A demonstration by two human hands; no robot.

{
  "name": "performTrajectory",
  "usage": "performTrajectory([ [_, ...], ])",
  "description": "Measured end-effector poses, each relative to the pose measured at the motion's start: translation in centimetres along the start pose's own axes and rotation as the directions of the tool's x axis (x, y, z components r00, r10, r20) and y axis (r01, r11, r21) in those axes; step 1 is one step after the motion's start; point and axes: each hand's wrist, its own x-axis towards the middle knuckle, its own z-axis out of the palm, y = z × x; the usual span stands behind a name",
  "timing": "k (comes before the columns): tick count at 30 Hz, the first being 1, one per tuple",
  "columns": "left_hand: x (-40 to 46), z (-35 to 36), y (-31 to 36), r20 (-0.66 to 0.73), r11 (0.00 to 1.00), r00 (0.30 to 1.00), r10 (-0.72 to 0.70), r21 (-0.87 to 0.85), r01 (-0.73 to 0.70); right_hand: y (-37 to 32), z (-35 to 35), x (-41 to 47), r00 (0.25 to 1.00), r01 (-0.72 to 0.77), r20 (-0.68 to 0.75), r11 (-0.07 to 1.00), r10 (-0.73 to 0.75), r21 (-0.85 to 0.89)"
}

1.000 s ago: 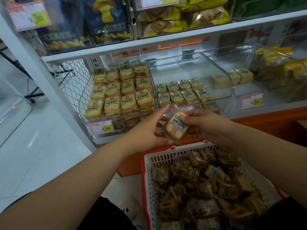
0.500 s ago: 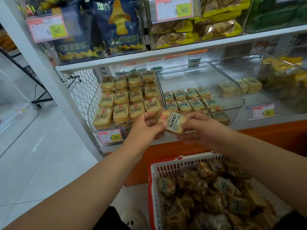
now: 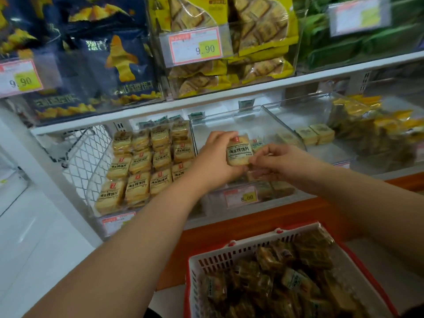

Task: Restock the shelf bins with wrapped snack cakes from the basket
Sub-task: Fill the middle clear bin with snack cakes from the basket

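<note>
While the red and white basket (image 3: pixel 229 260) of wrapped cakes sits nearest at the bottom, both hands are raised over the middle clear bin (image 3: pixel 250 113). One wrapped snack cake (image 3: pixel 238 150) is held between them: the left hand (image 3: pixel 215 157) curls round its left side and the right hand (image 3: pixel 277 160) pinches its lower right corner. Left of it, another bin (image 3: pixel 91 191) holds neat rows of cakes (image 3: pixel 142 173). Bagged snacks (image 3: pixel 229 37) fill the upper shelf.
</note>
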Motion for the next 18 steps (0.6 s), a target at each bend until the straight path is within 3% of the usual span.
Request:
performTrajectory([
  [4,3.9,0.1,-0.4,0.017,0.991,0.994,-0.111,-0.075,0.112,0.0,-3.5,1.0,0.974,0.093,-0.188,0.977,-0.129,-0.19],
  [7,5.6,0.5,-1.4,0.084,0.981,0.979,-0.187,-0.035,0.191,0.4,-5.6,1.1,0.939,0.119,-0.275,0.943,-0.209,-0.31],
  [10,5.9,1.5,-1.9,0.241,0.967,0.938,-0.25,0.1,0.232,1.3,-6.4,1.0,0.937,0.11,-0.269,0.92,-0.222,-0.376],
  [14,5.6,2.9,-1.8,0.422,0.878,0.823,-0.381,0.445,0.179,1.9,-6.4,1.0,0.948,0.102,-0.244,0.919,-0.206,-0.381],
  [18,5.7,4.1,-1.9,0.477,0.867,0.78,-0.406,0.472,0.162,1.9,-5.9,1.1,0.948,0.117,-0.237,0.925,-0.213,-0.362],
])
